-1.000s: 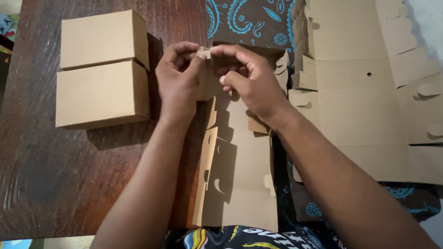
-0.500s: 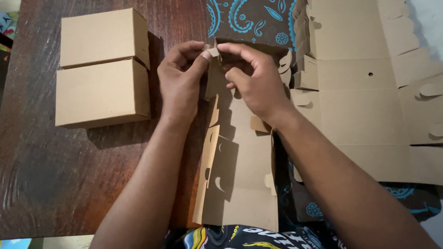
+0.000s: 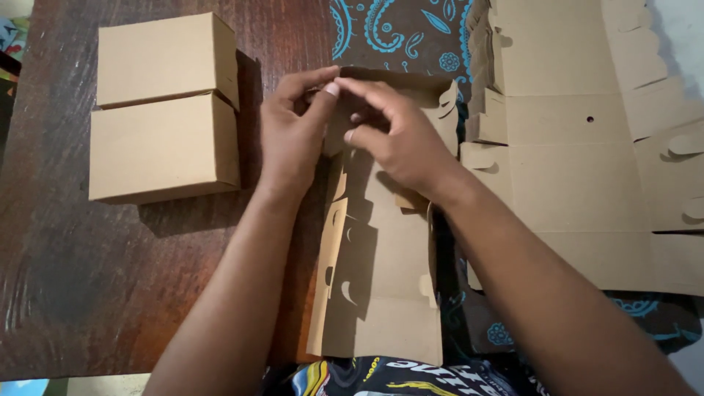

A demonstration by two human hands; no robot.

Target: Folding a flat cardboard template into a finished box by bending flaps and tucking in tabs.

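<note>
A flat brown cardboard box blank (image 3: 385, 293) lies lengthwise in front of me on a dark wooden table (image 3: 110, 293), its far end partly folded up. My left hand (image 3: 293, 136) pinches the upper left flap of that far end. My right hand (image 3: 400, 136) presses on the same end from the right, fingers curled onto the cardboard. Both hands grip the blank where a far wall stands upright.
Two assembled brown cardboard boxes (image 3: 165, 110) sit side by side at the left. A stack of unfolded box blanks (image 3: 579, 161) lies at the right over a dark cloth with a blue paisley pattern (image 3: 396, 33).
Both hands have shifted slightly on the far end of the blank, and the far wall now stands more upright. The boxes at the left have not moved.
</note>
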